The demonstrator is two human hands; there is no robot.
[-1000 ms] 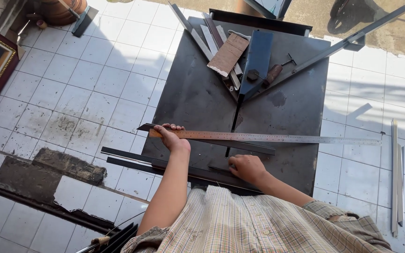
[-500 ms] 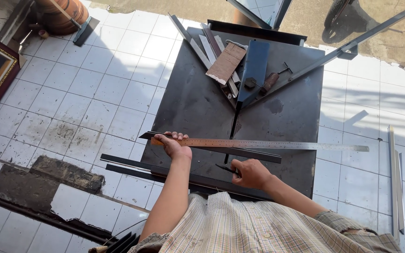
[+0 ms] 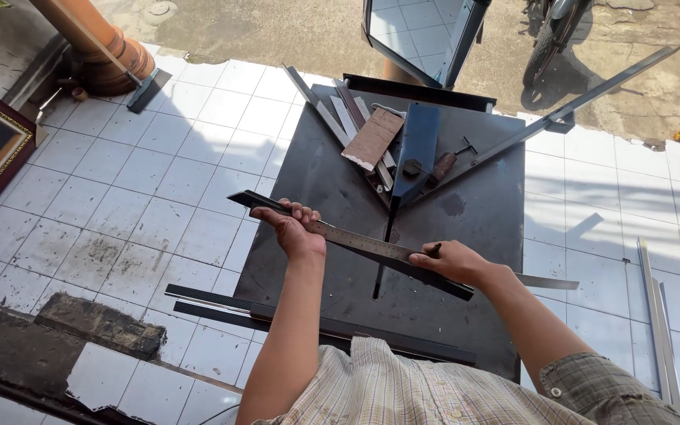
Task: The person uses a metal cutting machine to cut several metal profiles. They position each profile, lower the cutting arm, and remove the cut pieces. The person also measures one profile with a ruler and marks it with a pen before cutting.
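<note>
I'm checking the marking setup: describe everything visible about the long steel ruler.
The steel ruler is a long, thin, silvery strip with fine graduations. It lies diagonally over a dark moulding strip above the black metal table. The left hand grips its upper-left part; the right hand, holding a pen, presses its middle. Its right end juts past the table.

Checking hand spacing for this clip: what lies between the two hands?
In the head view, the steel ruler and a dark strip under it span from the left hand to the right hand, over the dark table.
</note>
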